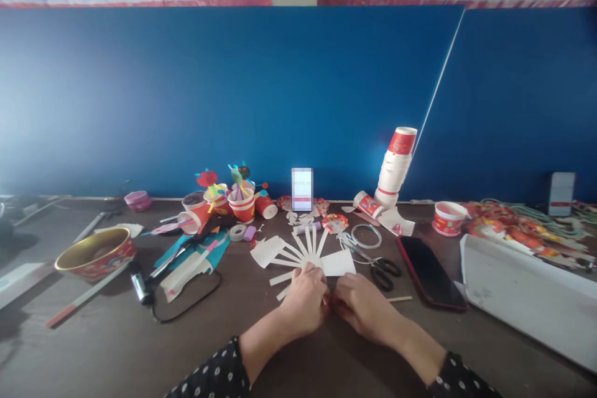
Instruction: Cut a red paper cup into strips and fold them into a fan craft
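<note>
A white paper cup cut into strips [308,249] lies splayed like a fan on the table, with narrow strips and two wide flaps. My left hand [308,295] is closed on its near part, knuckles up. Close beside it, my right hand [361,301] is curled in at the cup's near right side, below the wide white flap [339,263]. The fingertips of both hands meet low down and are partly hidden. Black-handled scissors [385,272] lie just beyond my right hand. A thin wooden stick [400,299] rests beside that wrist.
Right of the scissors lie a dark phone [431,273] and a white tray [527,298]. A leaning cup stack [395,168] stands at the back. Leftward are a glue gun [140,285] with its cord, decorated cups [242,206], a tape roll [237,233] and a red-gold bowl [96,255].
</note>
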`<state>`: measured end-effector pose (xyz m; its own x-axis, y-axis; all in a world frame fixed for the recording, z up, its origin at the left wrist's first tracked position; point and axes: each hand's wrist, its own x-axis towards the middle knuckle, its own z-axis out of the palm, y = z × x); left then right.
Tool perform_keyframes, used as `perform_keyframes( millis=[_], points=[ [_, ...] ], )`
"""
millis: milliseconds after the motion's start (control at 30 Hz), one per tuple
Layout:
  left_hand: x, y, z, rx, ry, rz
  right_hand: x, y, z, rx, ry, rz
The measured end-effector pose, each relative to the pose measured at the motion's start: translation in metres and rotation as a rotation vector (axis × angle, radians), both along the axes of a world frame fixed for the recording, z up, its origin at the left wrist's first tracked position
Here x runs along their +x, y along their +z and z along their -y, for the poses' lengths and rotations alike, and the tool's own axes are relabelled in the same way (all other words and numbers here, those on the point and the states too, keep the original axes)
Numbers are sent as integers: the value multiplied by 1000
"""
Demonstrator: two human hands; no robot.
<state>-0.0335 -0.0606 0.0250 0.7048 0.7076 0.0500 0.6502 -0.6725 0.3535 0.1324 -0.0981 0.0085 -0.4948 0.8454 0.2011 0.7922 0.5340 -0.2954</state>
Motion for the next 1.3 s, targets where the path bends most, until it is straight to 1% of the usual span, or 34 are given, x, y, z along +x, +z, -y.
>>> perform_keyframes(
  millis=[133, 233, 333, 433, 567, 733, 800, 933, 1033, 1167, 1300],
  points=[
    [0, -1, 0, 22, -11, -3, 3, 1, -1, -40, 5, -90],
    [0, 0, 0, 32, -15, -24, 4, -2, -3, -2, 28, -87],
    [1, 2, 2, 38, 5, -48, 1, -4, -4, 57, 62, -9],
    [1, 2, 4, 47, 36, -72, -2, -2, -4, 89, 66, 108],
    [-1, 5, 6, 44, 80, -59, -7, 3, -5, 79, 55, 238],
    [2, 4, 10, 41, 121, -42, -10, 6, -8, 60, 41, 284],
    [5, 1, 11, 46, 142, -53, -11, 6, -10, 45, 33, 275],
    [7, -7, 12, 46, 143, -49, -11, 9, -11, 7, 15, 220],
    [6, -10, 11, 42, 134, -13, -6, 11, -9, -13, 8, 166],
    [4, -9, 10, 21, 140, 27, 4, 12, -5, -51, 34, 1],
    [4, -4, 12, 13, 144, 8, 8, 9, -6, -19, 68, -32]
  ],
)
